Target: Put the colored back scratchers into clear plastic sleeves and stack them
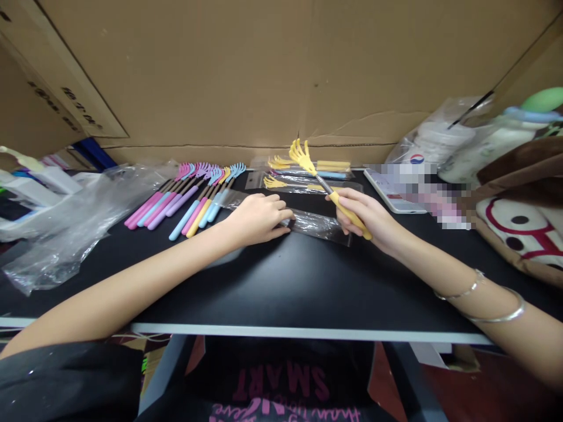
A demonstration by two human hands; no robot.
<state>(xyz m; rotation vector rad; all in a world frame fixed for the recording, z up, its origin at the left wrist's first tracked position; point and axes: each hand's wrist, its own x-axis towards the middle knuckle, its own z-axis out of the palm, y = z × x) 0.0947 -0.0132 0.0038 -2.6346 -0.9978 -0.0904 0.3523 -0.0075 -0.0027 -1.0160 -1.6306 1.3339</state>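
Note:
In my right hand (358,214) is a yellow back scratcher (324,184), its hand-shaped claw tilted up and away from me. My fingers wrap round its handle. My left hand (260,220) lies over a clear plastic sleeve (319,225) on the black table, thumb and fingertips closed at its upper edge. The sleeve's right end reaches under my right hand. Left of my left hand, several loose back scratchers (193,205) in pink, blue, purple and yellow lie side by side. Behind the sleeve are bagged back scratchers (308,167), yellow ones among them.
A large crumpled plastic bag (97,205) covers the table's left side. On the right are a phone (391,190), a bagged cup (440,138), a green-topped bottle (475,149) and a brown bag (523,199). Cardboard (246,70) walls the back.

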